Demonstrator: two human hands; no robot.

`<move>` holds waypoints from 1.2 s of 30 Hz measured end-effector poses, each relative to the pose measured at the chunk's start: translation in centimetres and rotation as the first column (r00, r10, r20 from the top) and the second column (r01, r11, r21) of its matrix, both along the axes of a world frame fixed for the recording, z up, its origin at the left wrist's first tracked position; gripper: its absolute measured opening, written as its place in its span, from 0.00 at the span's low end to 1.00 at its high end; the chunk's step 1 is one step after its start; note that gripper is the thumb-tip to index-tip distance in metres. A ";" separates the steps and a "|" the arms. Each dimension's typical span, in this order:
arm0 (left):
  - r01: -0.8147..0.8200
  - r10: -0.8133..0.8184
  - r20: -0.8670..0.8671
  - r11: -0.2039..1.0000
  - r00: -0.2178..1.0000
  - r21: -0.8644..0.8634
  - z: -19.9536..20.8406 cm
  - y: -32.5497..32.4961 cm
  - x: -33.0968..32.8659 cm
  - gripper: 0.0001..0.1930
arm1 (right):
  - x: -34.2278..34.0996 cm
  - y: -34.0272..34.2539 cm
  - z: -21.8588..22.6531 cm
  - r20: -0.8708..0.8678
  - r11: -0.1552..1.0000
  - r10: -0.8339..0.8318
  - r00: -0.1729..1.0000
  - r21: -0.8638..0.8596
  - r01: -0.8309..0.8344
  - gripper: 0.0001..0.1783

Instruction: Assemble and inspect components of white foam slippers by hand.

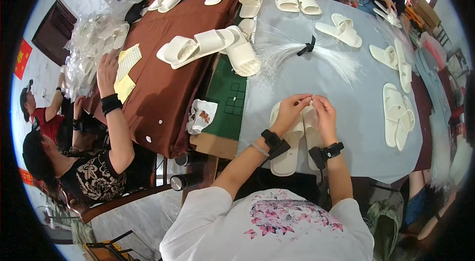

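A: What is seen nearest the near edge of the surface (pixel 346 112)?

B: A pair of cream slippers (pixel 296 135) is laid sole to sole there, toes pointing away. Above their far end, the left hand (pixel 288 112) and right hand (pixel 324 112) are brought together, fingertips almost touching; each is pinched narrow on something very small, too fine to be made out.

A: Which step is judged to be in hand?

B: A fastening of the pair seems to be under way, perhaps with a thin clear strand. A steady pinch and fine alignment at the straps would be called for next.

A: And farther off?

B: A tied bundle of clear strands (pixel 307 48) is spread at the middle of the surface. Further slippers (pixel 398 117) are set along the right edge, and more toward the far edge, where other people are seated.
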State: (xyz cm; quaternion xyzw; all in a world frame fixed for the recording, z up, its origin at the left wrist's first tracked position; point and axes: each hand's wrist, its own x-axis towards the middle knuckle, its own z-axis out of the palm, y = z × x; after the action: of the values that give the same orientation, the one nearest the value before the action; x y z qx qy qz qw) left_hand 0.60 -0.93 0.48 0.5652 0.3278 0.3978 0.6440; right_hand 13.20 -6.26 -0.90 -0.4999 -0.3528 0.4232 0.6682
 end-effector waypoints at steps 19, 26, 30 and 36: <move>-0.129 0.133 0.113 0.991 0.985 -0.042 0.5 -0.7 -0.2 0.09 | -0.8 -0.7 2.1 0.237 0.999 -0.015 0.971 -0.045 0.027 0.07; -0.086 0.097 0.102 0.991 0.990 -0.106 0.3 -0.3 -0.3 0.08 | -0.7 -0.1 0.8 0.055 0.999 0.049 0.997 0.005 -0.050 0.07; -0.053 0.071 0.120 0.988 0.990 -0.148 0.5 -0.5 -0.1 0.08 | -0.4 -0.3 0.7 0.095 0.997 0.059 0.994 0.040 -0.063 0.07; -0.035 0.050 0.146 0.994 0.988 -0.102 0.2 -0.6 -0.2 0.08 | -0.6 -0.4 1.0 0.140 0.997 0.064 0.988 0.030 -0.069 0.07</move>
State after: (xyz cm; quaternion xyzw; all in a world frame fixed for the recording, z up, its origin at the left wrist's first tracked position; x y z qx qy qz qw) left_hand 0.37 -1.54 0.69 0.4944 0.3103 0.4355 0.6853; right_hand 12.60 -6.62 0.05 -0.5043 -0.4223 0.4031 0.6363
